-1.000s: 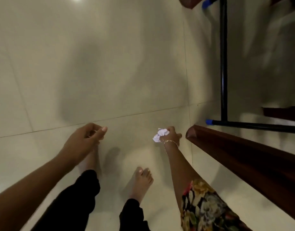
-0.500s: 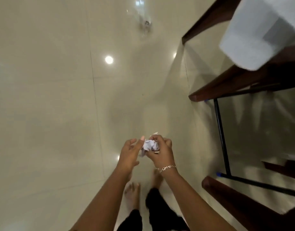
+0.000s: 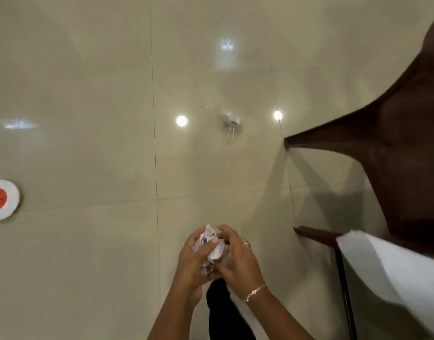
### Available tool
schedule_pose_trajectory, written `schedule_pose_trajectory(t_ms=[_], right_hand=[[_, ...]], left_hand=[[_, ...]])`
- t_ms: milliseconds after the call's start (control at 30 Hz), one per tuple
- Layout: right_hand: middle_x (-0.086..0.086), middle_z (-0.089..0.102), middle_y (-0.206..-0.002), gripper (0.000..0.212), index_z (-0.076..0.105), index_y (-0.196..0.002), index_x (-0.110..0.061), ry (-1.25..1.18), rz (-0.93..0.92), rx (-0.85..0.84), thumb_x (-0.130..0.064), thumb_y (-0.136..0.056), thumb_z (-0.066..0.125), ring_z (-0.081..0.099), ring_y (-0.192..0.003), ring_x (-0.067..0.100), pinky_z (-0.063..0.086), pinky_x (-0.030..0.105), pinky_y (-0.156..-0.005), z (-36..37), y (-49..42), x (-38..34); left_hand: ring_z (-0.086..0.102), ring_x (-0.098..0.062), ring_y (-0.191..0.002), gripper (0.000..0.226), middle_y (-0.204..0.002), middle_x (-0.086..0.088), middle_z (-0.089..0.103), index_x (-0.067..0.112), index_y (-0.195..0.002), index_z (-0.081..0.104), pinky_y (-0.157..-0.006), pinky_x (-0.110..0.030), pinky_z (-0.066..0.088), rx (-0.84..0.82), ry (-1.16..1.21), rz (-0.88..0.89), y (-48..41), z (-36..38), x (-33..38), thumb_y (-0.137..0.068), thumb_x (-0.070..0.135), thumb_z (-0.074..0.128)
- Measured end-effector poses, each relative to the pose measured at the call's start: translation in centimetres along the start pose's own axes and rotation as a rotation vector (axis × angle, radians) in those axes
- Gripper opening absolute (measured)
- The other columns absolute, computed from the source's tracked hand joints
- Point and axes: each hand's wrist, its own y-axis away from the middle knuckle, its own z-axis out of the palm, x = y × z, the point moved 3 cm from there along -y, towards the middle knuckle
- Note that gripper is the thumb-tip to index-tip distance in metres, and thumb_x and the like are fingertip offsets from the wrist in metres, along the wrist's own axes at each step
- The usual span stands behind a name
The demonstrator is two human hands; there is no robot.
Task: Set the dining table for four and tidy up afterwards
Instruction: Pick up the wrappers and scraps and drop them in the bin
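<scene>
A crumpled white paper napkin (image 3: 210, 244) sits squeezed between both of my hands, low in the middle of the view, above the glossy beige tile floor (image 3: 113, 94). My left hand (image 3: 195, 257) curls its fingers round the napkin from the left. My right hand (image 3: 238, 257), with a ring and a bracelet on the wrist, grips it from the right. Part of the napkin is hidden inside my palms.
A dark wooden table (image 3: 407, 148) juts in from the right, with a white cloth or paper (image 3: 392, 273) lying on its lower edge and a black metal leg (image 3: 344, 293) beneath. A round white and red device (image 3: 1, 200) lies on the floor at far left.
My left hand has closed onto the napkin that only my right hand held a second ago; both hands now squeeze it together. The view has tilted up and forward, away from my feet.
</scene>
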Motion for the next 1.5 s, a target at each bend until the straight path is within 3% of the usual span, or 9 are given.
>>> schedule_pose_trajectory(t_ms=[400,633,767,833,967,1100,1267,1400,1500], right_hand=[[0.003,0.051,-0.11,0.046,0.049,-0.125,-0.016,0.284,0.134,0.094,-0.012,-0.082,0.064,0.053,-0.099,0.02,0.043,0.032,-0.089,-10.9,-24.9,1.2],[0.013,0.044,-0.128,0.047,0.042,-0.131,-0.014,0.615,0.344,-0.071,-0.018,-0.087,0.058,0.04,-0.121,0.032,0.035,0.033,-0.098,-12.1,-44.0,7.3],[0.016,0.043,-0.128,0.05,0.041,-0.132,-0.012,0.66,0.382,-0.075,-0.016,-0.086,0.059,0.041,-0.12,0.035,0.04,0.038,-0.094,-11.0,-52.9,9.6],[0.016,0.041,-0.128,0.055,0.039,-0.133,-0.012,0.647,0.426,-0.071,-0.019,-0.083,0.062,0.041,-0.119,0.036,0.042,0.041,-0.092,-9.9,-55.8,11.0],[0.014,0.026,-0.137,0.066,0.035,-0.135,-0.022,0.545,0.565,-0.095,-0.026,-0.079,0.069,0.03,-0.127,0.038,0.044,0.046,-0.093,-7.3,-58.6,14.0],[0.015,0.034,-0.132,0.041,0.045,-0.125,-0.018,0.546,0.562,0.013,-0.004,-0.086,0.05,0.036,-0.121,0.039,0.046,0.042,-0.085,-6.3,-59.3,14.8],[0.017,0.05,-0.118,0.04,0.046,-0.124,-0.012,0.439,0.572,0.132,-0.007,-0.085,0.051,0.047,-0.111,0.039,0.042,0.038,-0.085,-7.8,-56.5,14.6],[0.017,0.06,-0.104,0.04,0.048,-0.119,-0.012,0.183,0.624,0.298,-0.012,-0.081,0.057,0.058,-0.093,0.039,0.048,0.038,-0.079,-8.5,-52.7,13.1],[0.008,0.06,-0.09,0.035,0.047,-0.115,-0.018,-0.121,0.664,0.426,-0.013,-0.082,0.057,0.062,-0.077,0.034,0.056,0.049,-0.064,-8.2,-49.1,9.9]], left_hand=[[0.06,-0.01,-0.05,0.025,-0.093,-0.008,0.062,0.01,-0.106,0.057,-0.048,-0.02,0.051,-0.041,0.618,0.033,-11.7,5.5,16.2,-0.083,0.02,0.058],[0.061,-0.016,-0.054,0.081,-0.083,-0.007,0.069,0.01,-0.094,0.069,-0.046,-0.025,0.052,-0.109,0.827,0.037,-22.1,6.9,25.0,-0.019,0.023,0.096],[0.06,-0.021,-0.082,0.021,-0.097,-0.011,0.063,0.002,-0.092,0.064,-0.076,-0.035,0.055,-0.268,0.781,0.037,-27.1,6.4,29.1,-0.085,0.021,0.062],[0.053,-0.02,-0.086,0.025,-0.104,-0.011,0.057,0.003,-0.103,0.059,-0.082,-0.033,0.051,-0.117,0.678,0.076,-28.9,5.7,31.1,-0.094,0.024,0.049],[0.05,-0.009,-0.04,0.045,-0.053,-0.009,0.066,0.005,-0.048,0.071,-0.038,-0.025,0.051,0.151,0.734,-0.147,-30.6,7.2,32.1,-0.008,0.022,0.084],[0.058,-0.025,-0.056,0.047,-0.05,-0.011,0.064,0.007,-0.064,0.062,-0.031,-0.034,0.048,0.379,0.74,-0.142,-31.9,7.9,32.6,-0.025,0.031,0.076],[0.061,-0.024,-0.098,0.039,-0.118,-0.015,0.061,0.006,-0.117,0.063,-0.088,-0.034,0.051,-0.107,0.588,-0.15,-33.6,6.5,32.6,-0.09,0.033,0.06],[0.057,-0.013,-0.055,0.071,-0.078,-0.006,0.07,0.009,-0.071,0.077,-0.057,-0.019,0.052,-0.172,0.531,-0.14,-33.0,5.9,32.4,-0.004,0.02,0.095],[0.055,-0.012,-0.06,0.064,-0.086,-0.004,0.065,0.012,-0.091,0.071,-0.059,-0.023,0.054,-0.201,0.409,-0.111,-31.9,6.6,33.1,-0.033,0.027,0.095]])
